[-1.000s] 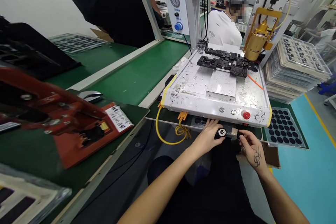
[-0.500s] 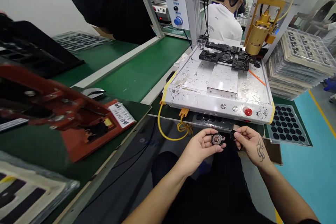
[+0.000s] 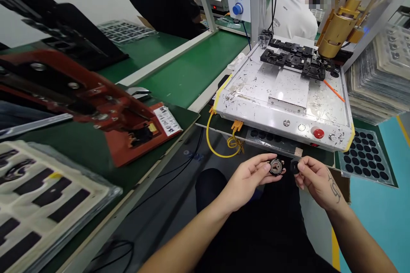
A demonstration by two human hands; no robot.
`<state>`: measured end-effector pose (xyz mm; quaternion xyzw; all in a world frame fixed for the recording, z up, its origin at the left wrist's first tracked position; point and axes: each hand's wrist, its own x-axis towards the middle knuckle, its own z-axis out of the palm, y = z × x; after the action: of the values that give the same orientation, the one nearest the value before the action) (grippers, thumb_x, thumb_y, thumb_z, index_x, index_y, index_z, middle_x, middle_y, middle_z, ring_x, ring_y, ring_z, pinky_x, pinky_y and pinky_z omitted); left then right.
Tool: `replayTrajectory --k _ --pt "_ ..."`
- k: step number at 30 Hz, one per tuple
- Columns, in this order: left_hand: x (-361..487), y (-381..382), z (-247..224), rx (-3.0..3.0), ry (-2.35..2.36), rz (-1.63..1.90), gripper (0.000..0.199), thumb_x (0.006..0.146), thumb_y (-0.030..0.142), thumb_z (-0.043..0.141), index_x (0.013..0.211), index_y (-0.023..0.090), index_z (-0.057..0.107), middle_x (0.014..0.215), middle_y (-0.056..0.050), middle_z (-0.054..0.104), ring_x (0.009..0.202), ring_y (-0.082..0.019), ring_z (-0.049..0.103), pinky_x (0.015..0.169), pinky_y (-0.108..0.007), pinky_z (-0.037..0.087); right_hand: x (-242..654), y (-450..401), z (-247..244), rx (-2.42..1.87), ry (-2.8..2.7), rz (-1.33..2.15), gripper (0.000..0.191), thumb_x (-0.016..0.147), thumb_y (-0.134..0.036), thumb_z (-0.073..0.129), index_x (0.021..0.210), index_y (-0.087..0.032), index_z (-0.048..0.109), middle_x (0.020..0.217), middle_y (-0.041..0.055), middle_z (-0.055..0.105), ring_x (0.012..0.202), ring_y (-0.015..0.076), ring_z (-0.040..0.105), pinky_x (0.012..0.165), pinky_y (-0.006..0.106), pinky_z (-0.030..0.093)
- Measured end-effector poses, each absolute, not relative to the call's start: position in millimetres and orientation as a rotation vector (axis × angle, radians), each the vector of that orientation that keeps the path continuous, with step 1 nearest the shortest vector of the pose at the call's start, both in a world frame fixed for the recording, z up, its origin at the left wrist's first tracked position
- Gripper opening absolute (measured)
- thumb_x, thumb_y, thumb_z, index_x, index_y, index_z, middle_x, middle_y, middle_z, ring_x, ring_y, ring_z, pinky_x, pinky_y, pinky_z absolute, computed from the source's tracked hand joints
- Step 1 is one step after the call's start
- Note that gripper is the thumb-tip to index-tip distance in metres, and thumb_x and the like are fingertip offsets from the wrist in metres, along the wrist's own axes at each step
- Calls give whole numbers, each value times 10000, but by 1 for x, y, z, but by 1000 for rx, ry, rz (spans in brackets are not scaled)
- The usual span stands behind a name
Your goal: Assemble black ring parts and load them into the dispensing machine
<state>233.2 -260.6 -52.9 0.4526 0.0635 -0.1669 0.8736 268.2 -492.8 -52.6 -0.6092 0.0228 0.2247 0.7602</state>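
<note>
My left hand [image 3: 251, 175] is closed around the edge of a round watch case [image 3: 276, 166], dark-rimmed with a lighter ring and an opening inside. Thumb and fingers grip its side, and its open face is turned up toward me. Just to the right, my right hand [image 3: 315, 179] pinches a small black disc [image 3: 295, 167] between thumb and fingers. A small gap separates the disc from the watch case. Both hands are held over my lap, in front of the bench edge.
Ahead stands a white machine [image 3: 285, 106] with black fixtures [image 3: 293, 60] and a gold cylinder [image 3: 338, 34]. A sheet of black discs [image 3: 365, 155] lies at right, below stacked trays [image 3: 374, 81]. To the left are a red press [image 3: 128, 136] and a cream tray [image 3: 96, 194]. A person in white [image 3: 293, 13] sits beyond.
My view has swung left, so the scene sits farther right. The left thumb has moved onto the watch case's rim, and the black disc in my right hand shows more of its face.
</note>
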Motion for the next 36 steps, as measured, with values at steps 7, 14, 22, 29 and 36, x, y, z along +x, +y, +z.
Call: replayTrajectory --k 7,14,22,29,36 --pt "230 -260 -48 921 131 -353 475 941 422 849 1309 145 735 1211 -163 826 1134 -331 806 1025 -463 654 266 -497 -52 -1394 -3 517 340 978 -503 791 876 -220 632 711 -32 614 578 112 498 576 275 344" --pt "231 -261 -44 874 136 -366 450 946 392 847 1299 134 741 1217 -174 824 1139 -336 804 1010 -463 659 264 -497 -47 -1432 -44 502 339 1010 -500 748 870 -226 605 689 -38 561 605 131 470 602 296 324" --pt "229 -262 -39 847 145 -371 426 934 383 858 1271 140 759 1182 -161 834 1138 -344 801 1033 -516 645 262 -495 -40 -1424 -37 498 340 994 -507 763 861 -231 616 676 -42 531 602 138 461 606 302 344" --pt "225 -263 -38 891 131 -350 411 956 388 832 1287 156 760 1187 -146 828 1130 -336 798 1038 -530 645 261 -496 -41 -1410 -71 495 298 1018 -459 747 864 -234 628 700 -33 552 614 140 472 611 303 356" --pt "219 -262 -30 963 140 -338 443 965 417 816 1321 162 746 1212 -129 820 1064 -305 819 1048 -499 654 260 -497 -36 -1482 -105 494 310 1026 -472 725 851 -237 625 734 -16 594 628 148 502 623 311 399"
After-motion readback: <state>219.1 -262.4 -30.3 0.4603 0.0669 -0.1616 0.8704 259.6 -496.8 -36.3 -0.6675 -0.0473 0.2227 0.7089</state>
